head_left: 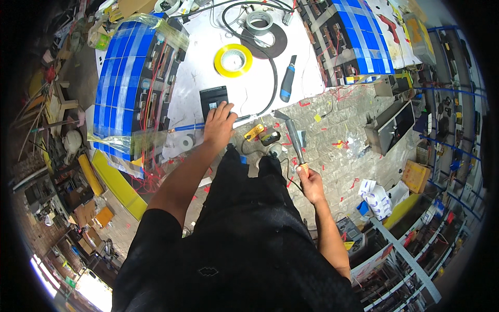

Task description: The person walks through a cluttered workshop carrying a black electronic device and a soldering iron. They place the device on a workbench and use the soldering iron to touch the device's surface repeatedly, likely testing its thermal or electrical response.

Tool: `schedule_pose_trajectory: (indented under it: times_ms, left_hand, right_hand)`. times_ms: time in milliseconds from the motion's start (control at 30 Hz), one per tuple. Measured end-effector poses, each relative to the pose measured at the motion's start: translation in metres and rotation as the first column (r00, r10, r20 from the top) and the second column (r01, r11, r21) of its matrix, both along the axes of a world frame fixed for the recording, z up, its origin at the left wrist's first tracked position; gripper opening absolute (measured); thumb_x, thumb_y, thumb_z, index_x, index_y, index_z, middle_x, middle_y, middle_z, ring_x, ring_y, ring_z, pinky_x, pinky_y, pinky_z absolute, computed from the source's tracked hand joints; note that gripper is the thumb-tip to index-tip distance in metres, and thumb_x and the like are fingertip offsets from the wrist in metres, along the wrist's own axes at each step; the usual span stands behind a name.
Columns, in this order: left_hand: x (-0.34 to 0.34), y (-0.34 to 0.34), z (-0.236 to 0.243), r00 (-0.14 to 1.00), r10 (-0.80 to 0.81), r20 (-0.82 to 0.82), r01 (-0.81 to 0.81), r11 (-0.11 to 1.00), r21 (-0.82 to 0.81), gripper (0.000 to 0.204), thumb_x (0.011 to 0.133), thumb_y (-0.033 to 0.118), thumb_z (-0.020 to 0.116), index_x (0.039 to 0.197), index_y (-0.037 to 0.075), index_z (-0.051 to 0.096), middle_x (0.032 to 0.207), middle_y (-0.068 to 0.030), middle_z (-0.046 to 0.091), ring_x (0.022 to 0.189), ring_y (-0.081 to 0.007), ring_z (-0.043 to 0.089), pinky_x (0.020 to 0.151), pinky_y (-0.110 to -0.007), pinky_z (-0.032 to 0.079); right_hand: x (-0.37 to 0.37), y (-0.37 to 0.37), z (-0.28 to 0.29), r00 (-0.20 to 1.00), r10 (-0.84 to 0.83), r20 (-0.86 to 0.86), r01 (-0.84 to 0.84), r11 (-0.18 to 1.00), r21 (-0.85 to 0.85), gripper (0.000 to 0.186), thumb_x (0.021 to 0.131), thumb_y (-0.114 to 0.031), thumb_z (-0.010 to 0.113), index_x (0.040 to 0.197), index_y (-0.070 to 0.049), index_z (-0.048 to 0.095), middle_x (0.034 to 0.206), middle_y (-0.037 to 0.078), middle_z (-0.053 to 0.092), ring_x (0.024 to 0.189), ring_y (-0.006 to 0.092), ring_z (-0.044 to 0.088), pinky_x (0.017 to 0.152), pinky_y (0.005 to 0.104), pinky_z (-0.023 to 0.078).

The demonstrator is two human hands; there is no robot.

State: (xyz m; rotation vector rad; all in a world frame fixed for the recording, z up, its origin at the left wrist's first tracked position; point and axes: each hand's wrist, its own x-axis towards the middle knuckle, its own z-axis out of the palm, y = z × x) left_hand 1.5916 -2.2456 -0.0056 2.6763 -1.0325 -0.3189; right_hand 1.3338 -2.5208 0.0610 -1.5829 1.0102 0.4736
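My right hand [311,184] is closed round the orange handle of a large soldering iron [294,136]. The iron's grey shaft points up and away, and its bent tip is close to the table's near edge. My left hand [220,126] lies palm down at that edge, fingers stretched over the lower part of a flat black box [212,96]. Blue wires [188,127] run under this hand from the left. A black cable [274,86] curves down towards its fingers on the right. What is beneath the palm is hidden.
On the white table [195,60] lie yellow tape [233,60], grey tape [259,23] and a blue-black utility knife [287,80]. Blue battery packs with red wires stand left [122,78] and right [358,39]. Red scraps litter the floor [332,127]. Shelves [452,114] line the right.
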Motion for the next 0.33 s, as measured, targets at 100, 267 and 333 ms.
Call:
schedule_pose_trajectory:
  times_ms: [100, 267, 333]
  left_hand:
    - [-0.0005, 0.0020, -0.0022, 0.999, 0.011, -0.037, -0.012, 1.000, -0.024, 0.046, 0.074, 0.019, 0.085, 0.113, 0.014, 0.061, 0.146, -0.0066, 0.048, 0.146, -0.0292, 0.035, 0.114, -0.047, 0.031]
    - [0.0022, -0.0045, 0.0063, 0.997, 0.029, -0.065, -0.035, 0.994, -0.102, 0.043, 0.078, 0.018, 0.082, 0.114, 0.014, 0.060, 0.142, -0.0065, 0.049, 0.146, -0.0273, 0.035, 0.114, -0.046, 0.030]
    - [0.0040, -0.0053, -0.0022, 1.000, 0.021, 0.019, -0.019, 0.994, -0.105, 0.043, 0.080, 0.024, 0.081, 0.117, 0.015, 0.060, 0.143, -0.0069, 0.049, 0.146, -0.0281, 0.034, 0.115, -0.047, 0.030]
  right_hand:
    - [0.0067, -0.0019, 0.0076, 1.000, -0.023, 0.006, 0.023, 1.000, 0.015, 0.041, 0.101, -0.042, 0.066, 0.080, -0.007, 0.064, 0.063, -0.007, 0.048, 0.057, 0.0050, 0.039, 0.052, 0.0269, 0.034]
    - [0.0040, -0.0086, 0.0015, 0.998, -0.052, 0.031, 0.050, 0.998, 0.041, 0.039, 0.100, -0.041, 0.067, 0.081, -0.008, 0.063, 0.063, -0.007, 0.049, 0.056, 0.0049, 0.040, 0.051, 0.0266, 0.034]
    - [0.0055, -0.0093, 0.0012, 0.998, -0.049, 0.036, 0.047, 0.998, 0.050, 0.038, 0.100, -0.040, 0.068, 0.080, -0.008, 0.063, 0.063, -0.007, 0.050, 0.056, 0.0046, 0.042, 0.051, 0.0261, 0.035]
